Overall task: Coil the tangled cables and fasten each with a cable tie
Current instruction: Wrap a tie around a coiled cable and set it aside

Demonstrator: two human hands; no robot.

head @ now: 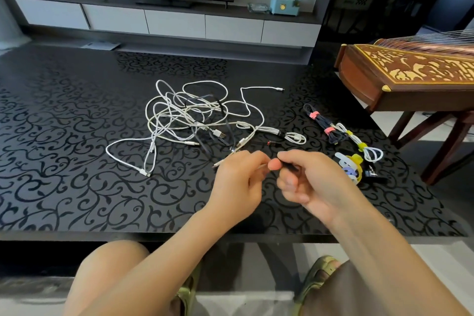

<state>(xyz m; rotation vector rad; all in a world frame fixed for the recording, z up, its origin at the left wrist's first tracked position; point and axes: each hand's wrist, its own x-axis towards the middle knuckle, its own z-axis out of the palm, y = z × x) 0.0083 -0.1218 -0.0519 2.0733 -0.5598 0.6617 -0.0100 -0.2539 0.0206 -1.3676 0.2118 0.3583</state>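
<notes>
White and dark cables lie in a tangle [189,115] on the black patterned table [77,161], just beyond the grip. The left hand [238,179] pinches a thin pale cable [218,163], whose plug pokes out to the left of the fingers. The right hand [305,182] curls tight on a short dark piece [291,167]. Fingers hide most of it, so I cannot tell whether it is a tie or a cable. The two grips nearly meet. To the right of them lie a dark bundle [322,123] with pink ties, a white bundle [359,142] with yellow ties, and a heap of loose ties [352,164] partly hidden behind the right hand.
</notes>
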